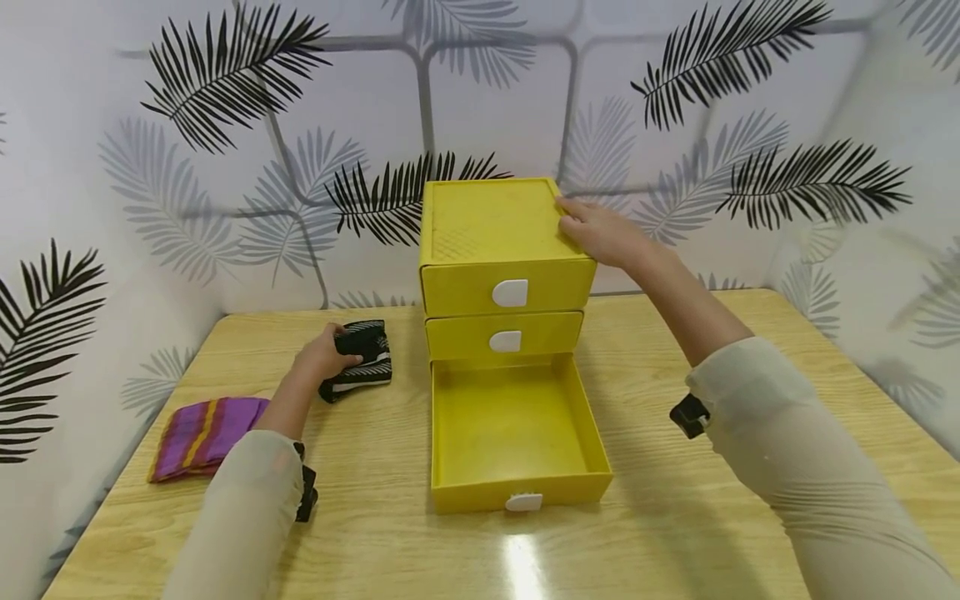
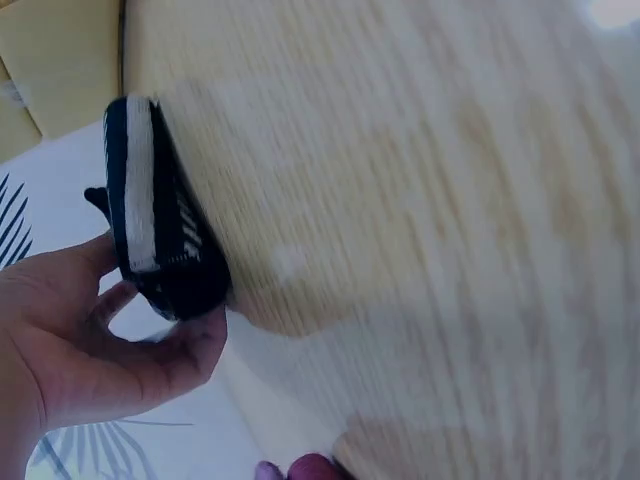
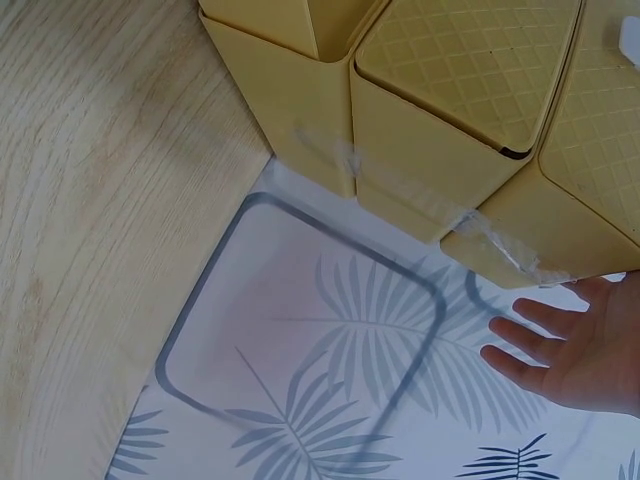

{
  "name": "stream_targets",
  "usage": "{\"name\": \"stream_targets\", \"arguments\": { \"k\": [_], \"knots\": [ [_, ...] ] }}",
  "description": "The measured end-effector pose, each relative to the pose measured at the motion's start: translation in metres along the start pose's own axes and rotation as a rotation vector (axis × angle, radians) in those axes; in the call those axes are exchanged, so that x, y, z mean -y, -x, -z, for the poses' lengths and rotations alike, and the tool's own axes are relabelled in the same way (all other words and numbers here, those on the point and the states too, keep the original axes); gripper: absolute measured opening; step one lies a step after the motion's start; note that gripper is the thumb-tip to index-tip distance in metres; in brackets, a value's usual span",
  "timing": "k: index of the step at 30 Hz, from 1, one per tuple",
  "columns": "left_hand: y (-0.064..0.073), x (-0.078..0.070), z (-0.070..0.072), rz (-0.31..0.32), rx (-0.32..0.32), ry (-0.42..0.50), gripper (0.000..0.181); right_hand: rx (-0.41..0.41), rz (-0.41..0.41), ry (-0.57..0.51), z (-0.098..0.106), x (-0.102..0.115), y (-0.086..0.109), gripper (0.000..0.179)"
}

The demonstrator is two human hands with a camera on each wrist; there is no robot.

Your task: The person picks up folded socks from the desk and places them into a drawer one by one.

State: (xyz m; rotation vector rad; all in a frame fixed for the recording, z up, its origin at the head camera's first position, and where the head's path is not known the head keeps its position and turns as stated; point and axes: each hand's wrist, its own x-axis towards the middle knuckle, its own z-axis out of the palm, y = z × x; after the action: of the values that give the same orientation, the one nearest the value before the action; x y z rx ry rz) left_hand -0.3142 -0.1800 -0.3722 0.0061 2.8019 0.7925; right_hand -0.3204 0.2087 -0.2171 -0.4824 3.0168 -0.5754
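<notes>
My left hand [image 1: 324,357] pinches a folded black cloth with white stripes [image 1: 367,358] on the left of the table, thumb on one side and fingers on the other. The left wrist view shows the cloth [image 2: 150,200] edge-on against the wood, the hand [image 2: 120,340] around its near end. A yellow three-drawer unit [image 1: 487,221] stands upright near the wall. Its bottom drawer [image 1: 502,425] is pulled out, with nothing inside; the upper two are closed. My right hand [image 1: 600,233] rests at the unit's top right edge, and its fingers [image 3: 525,340] look straight in the right wrist view.
A folded purple cloth with yellow stripes [image 1: 210,433] lies at the table's left, partly behind the left forearm. The wooden table [image 1: 675,483] meets a leaf-patterned wall [image 1: 495,108] at the back. Clear tape [image 3: 470,220] runs along the unit's side.
</notes>
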Motion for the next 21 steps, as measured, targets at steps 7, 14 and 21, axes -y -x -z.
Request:
{"name": "stream_targets", "arguments": {
  "k": [7,14,21],
  "knots": [
    [0.003,0.018,0.001,0.017,0.190,0.563,0.055,-0.002,0.012,-0.001,-0.003,0.000,-0.001,0.056],
    [0.012,0.030,0.003,-0.028,0.344,0.745,0.060,-0.003,0.000,0.007,-0.002,0.003,0.000,0.057],
    [0.016,0.026,0.005,-0.021,0.360,0.785,0.057,-0.008,-0.001,0.000,-0.001,0.003,0.000,0.057]
  ]
}}
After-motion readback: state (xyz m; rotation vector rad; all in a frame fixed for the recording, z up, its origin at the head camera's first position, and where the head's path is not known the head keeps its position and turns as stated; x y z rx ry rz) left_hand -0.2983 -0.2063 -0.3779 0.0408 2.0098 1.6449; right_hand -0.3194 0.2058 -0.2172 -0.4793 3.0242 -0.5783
